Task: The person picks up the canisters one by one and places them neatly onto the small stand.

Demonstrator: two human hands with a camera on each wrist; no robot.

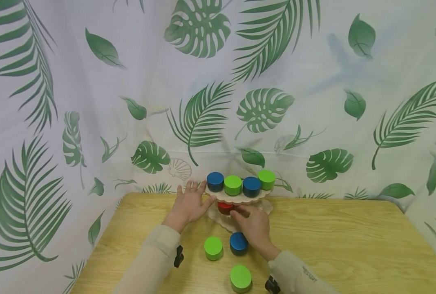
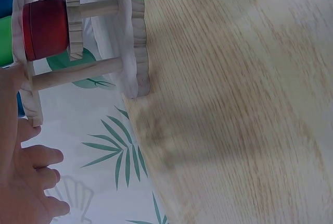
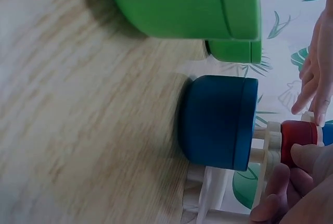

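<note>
A scalloped wooden tiered stand [image 1: 236, 199] stands at the back of the table. Inside it, below the top tier, sits a small round red tin [image 2: 46, 28]. My right hand [image 1: 256, 226] reaches in from the front right and pinches this red tin, its thumb on the near side; part of its fingers is hidden under the top tier. On the left, my left hand [image 1: 190, 206] has its fingers spread, with the thumb at the top tier's edge. Along the top tier are blue tins [image 1: 215, 181] and green tins [image 1: 233, 185].
In front of the stand on the wooden table [image 1: 332, 241] are a blue tin [image 1: 238, 243], a green tin [image 1: 213, 248] and, nearer, another green tin [image 1: 240, 279]. The blue one is close beside my right wrist. A leaf-printed cloth [image 1: 218, 73] hangs behind the table.
</note>
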